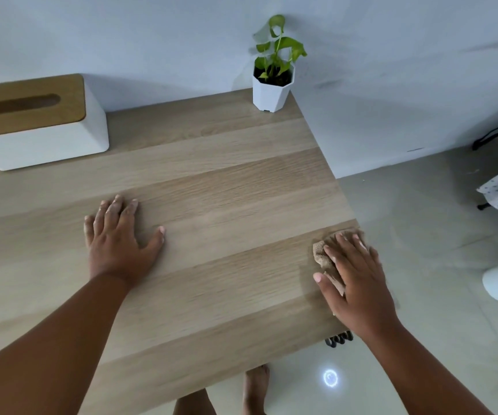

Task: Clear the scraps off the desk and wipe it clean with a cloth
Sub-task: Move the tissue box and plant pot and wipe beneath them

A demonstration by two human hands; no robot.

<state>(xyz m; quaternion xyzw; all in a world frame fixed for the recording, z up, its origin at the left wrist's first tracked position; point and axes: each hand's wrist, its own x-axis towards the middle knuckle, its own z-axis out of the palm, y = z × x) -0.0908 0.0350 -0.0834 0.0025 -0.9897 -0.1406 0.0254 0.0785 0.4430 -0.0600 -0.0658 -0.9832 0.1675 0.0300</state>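
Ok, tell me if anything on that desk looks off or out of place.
Nothing stands out. The tissue box and potted plant stand upright at the back of the desk, and the right hand presses the cloth at the right edge.

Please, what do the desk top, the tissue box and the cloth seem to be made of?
Desk: light wood or wood-look laminate, matte, visible grain in bands. Tissue box: smooth white body, probably plastic, with a wooden-looking slotted lid. Cloth under the right hand: tan, fuzzy-looking fabric.
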